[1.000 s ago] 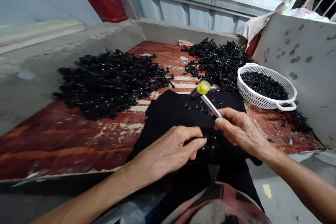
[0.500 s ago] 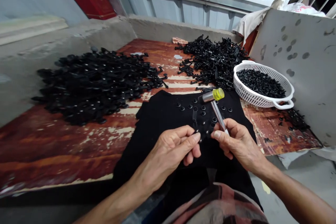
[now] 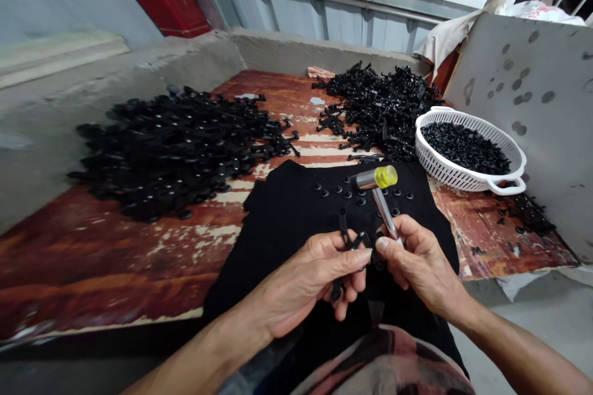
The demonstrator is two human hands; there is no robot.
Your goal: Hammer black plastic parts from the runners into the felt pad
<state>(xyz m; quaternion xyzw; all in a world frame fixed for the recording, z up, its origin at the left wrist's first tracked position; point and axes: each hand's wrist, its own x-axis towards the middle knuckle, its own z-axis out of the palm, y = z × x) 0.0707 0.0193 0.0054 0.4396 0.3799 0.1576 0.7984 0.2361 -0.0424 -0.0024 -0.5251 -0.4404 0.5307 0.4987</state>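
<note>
My left hand is closed around several small black plastic strips with round ends; they stick out above and below its fingers. Close by on the right, my right hand grips the metal handle of a small mallet with a clear yellow face, its head tilted up and away from me. Dark pieces show by my right thumb, but I cannot tell whether it pinches them. Beneath both hands lies a black cloth. Several small round black pieces are spread on it beyond the hands.
A big heap of black strips covers the table's left side. Another black heap lies at the back right, beside a white basket of small black pieces. Grey board borders the worn red-brown table on the right.
My left hand has moved right, closer to my right hand, and black strips now stand out between its fingers. The mallet stays in my right hand, nearly unmoved. The view has shifted slightly.
</note>
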